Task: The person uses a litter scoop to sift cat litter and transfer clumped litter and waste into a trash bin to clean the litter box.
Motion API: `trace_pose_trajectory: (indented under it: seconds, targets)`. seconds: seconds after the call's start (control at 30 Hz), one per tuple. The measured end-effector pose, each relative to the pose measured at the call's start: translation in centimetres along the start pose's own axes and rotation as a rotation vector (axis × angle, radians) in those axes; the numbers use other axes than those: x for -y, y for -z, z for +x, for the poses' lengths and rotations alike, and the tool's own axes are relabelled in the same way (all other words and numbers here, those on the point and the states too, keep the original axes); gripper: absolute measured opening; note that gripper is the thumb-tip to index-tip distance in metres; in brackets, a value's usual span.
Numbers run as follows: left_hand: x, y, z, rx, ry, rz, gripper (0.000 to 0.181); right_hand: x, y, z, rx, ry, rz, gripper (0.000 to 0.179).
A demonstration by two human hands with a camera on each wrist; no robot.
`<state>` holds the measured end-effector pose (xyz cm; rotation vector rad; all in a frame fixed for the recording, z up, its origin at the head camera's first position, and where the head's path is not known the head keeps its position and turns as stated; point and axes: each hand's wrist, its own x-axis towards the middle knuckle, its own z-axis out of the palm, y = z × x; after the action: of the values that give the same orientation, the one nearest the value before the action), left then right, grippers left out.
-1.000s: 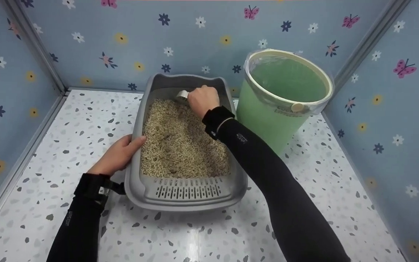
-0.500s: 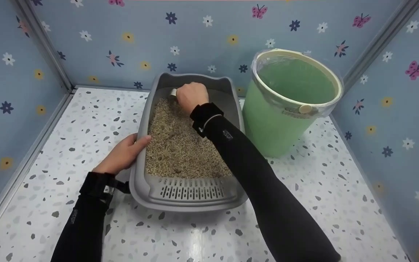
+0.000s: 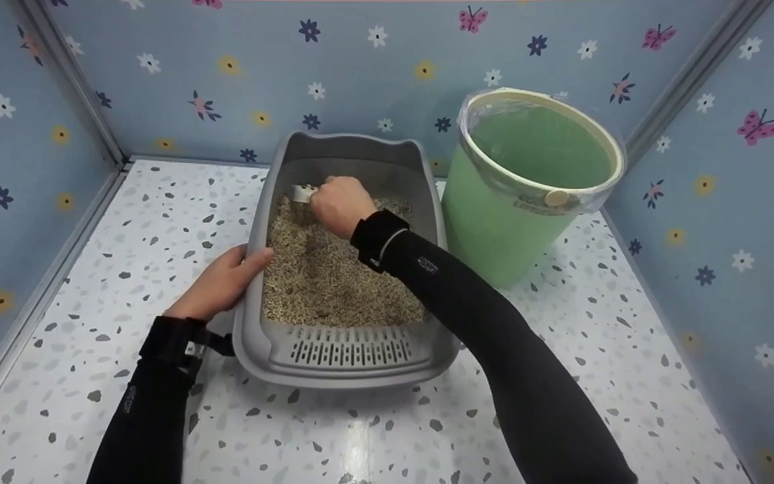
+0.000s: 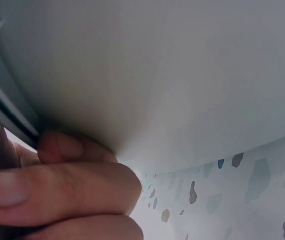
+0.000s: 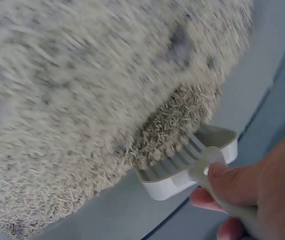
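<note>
Your right hand (image 3: 342,205) had slid a bit nearer to you from a moment before, gripping the pale, slotted plastic scoop (image 5: 200,174) inside the far-left part of the smooth grey plastic box (image 3: 353,379). Your left hand (image 3: 222,282) was clamped on the box's left side. You seemed to be digging through the rough, tan, stick-like litter (image 3: 353,282); the next move likely called for a level lift and gentle shake. Just right stood the round green bin (image 3: 494,235) with its crinkly clear liner (image 3: 504,189).
</note>
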<state>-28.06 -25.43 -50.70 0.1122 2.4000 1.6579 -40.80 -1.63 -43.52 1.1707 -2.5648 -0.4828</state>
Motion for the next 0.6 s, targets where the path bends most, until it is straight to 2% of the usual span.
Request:
trace_pose_trajectory:
  seconds: [0.1, 0.2, 0.33, 0.43, 0.5, 0.6]
  targets:
    - [0.1, 0.2, -0.1, -0.009, 0.001, 0.006, 0.087, 0.5, -0.2, -1.4, -0.055, 0.085, 0.007, 0.041]
    - [0.0, 0.3, -0.2, -0.013, 0.002, 0.021, 0.084, 0.7, 0.0, -3.5, -0.088, 0.163, 0.003, 0.031]
    - [-0.1, 0.3, -0.3, -0.015, 0.002, 0.035, 0.08, 0.8, 1.0, -7.0, -0.074, 0.274, -0.091, 0.017]
    - [-0.3, 0.3, -0.3, -0.013, -0.001, 0.036, 0.083, 1.0, 2.0, -9.3, -0.057, 0.343, -0.161, 0.019]
    - [-0.4, 0.2, -0.3, -0.006, -0.003, 0.032, 0.085, 1.0, 2.7, -10.2, -0.052, 0.357, -0.163, 0.019]
    - [-0.5, 0.0, -0.2, 0.007, -0.003, 0.02, 0.087, 0.3, 3.9, -10.0, -0.032, 0.28, -0.099, 0.017]
